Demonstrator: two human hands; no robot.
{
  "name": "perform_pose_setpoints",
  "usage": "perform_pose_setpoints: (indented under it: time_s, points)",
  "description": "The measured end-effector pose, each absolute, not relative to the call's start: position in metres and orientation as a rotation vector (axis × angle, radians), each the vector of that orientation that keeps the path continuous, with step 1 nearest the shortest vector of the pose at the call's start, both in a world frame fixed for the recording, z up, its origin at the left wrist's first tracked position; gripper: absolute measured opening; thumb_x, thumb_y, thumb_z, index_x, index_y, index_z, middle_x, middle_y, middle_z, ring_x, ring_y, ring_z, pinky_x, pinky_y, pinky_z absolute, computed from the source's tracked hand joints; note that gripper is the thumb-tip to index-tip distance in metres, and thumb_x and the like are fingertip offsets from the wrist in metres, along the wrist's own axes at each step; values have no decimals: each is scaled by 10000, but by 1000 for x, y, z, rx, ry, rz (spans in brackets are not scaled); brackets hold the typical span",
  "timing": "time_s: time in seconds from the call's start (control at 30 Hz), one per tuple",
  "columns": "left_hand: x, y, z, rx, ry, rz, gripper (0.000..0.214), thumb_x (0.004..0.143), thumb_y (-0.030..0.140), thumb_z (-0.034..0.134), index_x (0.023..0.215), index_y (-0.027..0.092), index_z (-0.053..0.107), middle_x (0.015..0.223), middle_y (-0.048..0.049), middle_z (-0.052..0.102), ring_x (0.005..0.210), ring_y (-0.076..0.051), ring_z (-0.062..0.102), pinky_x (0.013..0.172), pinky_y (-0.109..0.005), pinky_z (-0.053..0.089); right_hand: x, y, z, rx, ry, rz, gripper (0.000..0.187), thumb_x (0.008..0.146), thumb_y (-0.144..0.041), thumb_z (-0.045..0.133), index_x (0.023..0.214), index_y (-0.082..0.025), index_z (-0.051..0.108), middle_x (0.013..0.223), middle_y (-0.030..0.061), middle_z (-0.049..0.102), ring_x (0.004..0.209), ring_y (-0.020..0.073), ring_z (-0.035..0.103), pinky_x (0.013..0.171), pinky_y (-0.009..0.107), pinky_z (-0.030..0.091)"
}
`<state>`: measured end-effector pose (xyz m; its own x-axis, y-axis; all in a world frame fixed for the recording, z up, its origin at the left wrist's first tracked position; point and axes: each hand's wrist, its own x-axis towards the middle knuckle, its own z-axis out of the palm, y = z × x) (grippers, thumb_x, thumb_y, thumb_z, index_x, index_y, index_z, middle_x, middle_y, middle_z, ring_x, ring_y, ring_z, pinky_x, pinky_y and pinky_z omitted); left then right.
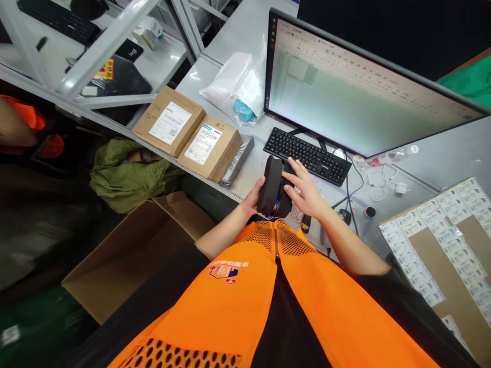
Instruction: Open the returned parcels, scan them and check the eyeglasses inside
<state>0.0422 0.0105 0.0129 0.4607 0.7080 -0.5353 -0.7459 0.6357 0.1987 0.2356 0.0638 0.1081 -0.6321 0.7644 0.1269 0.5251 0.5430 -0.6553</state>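
Observation:
A dark, flat black package stands on edge just above my orange vest, in front of the black keyboard. My left hand grips its lower left side, fingers closed round it. My right hand rests against its right face, fingers bent and pressing on it. A bit of blue shows at the package's bottom edge.
Two brown cardboard parcels with white labels lie on the desk's left edge, a grey sleeve beside them. A white plastic bag and a lit monitor stand behind. An open carton sits on the floor. Label sheets lie right.

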Motion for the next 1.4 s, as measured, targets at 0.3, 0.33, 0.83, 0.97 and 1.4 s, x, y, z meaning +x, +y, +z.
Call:
perform_pose_setpoints:
  time_s: [0.3,0.33,0.83,0.97,1.4]
  points:
    - [47,28,29,-172,625,1094,632,1069,612,418,1210,103,765,926,-126,822,861,-250,789,817,-343,636,232,3,110,-1346,-1972,906,217,1003,-399,612,905,-213,665,797,26,681,698,166,633,691,304,531]
    - [48,29,29,-172,625,1126,629,1063,618,430,1181,104,773,929,-125,822,890,-253,788,846,-348,632,231,-4,106,-1380,-1971,933,227,991,-394,632,857,-212,649,726,3,646,635,149,593,639,282,494]
    - [59,29,38,-184,695,1270,528,1034,577,530,1100,120,787,895,-110,814,903,-256,780,865,-349,624,207,-9,79,-1626,-1953,693,390,933,-443,666,647,-227,512,555,-45,512,527,118,461,575,260,350]
    - [51,28,42,-217,666,1314,546,1032,572,539,1163,98,778,985,-132,821,985,-272,774,944,-372,604,216,-12,83,-1383,-2060,1016,244,957,-416,624,815,-217,639,631,-27,595,565,128,517,595,257,410]
    - [32,9,27,-222,642,1396,494,999,550,605,1079,92,774,949,-157,809,914,-269,777,934,-372,598,184,-22,64,-1467,-1777,1167,469,919,-655,622,834,-197,684,728,60,719,661,214,657,645,315,521]
